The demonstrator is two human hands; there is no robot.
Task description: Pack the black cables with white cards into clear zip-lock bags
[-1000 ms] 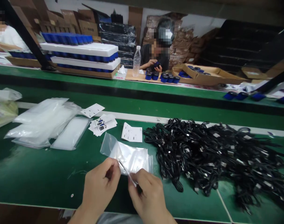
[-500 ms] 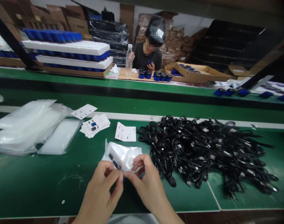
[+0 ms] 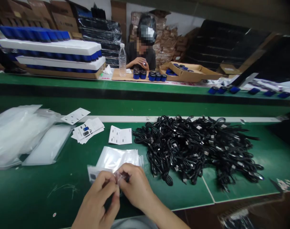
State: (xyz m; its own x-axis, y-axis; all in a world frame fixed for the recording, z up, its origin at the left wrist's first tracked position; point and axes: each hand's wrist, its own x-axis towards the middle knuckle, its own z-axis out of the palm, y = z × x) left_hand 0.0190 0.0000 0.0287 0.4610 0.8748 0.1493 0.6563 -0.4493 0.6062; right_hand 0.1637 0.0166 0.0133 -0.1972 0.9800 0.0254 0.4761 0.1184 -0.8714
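Near the front edge of the green table, my left hand (image 3: 103,194) is closed in a pinch on a small clear plastic bag (image 3: 119,176). My right hand (image 3: 134,184) pinches the same bag's film, its fingertips close to those of the left. A white printed leaflet (image 3: 93,171) with a dark mark sticks out beyond my left fingers; whether it lies inside the bag I cannot tell. Just beyond the hands lies a stack of clear plastic bags (image 3: 115,157). Past that are an unfolded leaflet (image 3: 121,135) and a small pile of printed leaflets (image 3: 89,128).
A wide heap of black cables (image 3: 195,146) covers the right side. Large frosted bags (image 3: 18,133) lie at left. Across a raised ledge (image 3: 140,87) sits a co-worker (image 3: 145,41) behind a plastic bottle (image 3: 122,60), blue-black devices (image 3: 156,76) and a cardboard tray (image 3: 192,76).
The view has shifted, so things sit further left. My right hand has turned over its pinch, and the leaflet has swung left, baring the bag stack. The co-worker's hands have come together.
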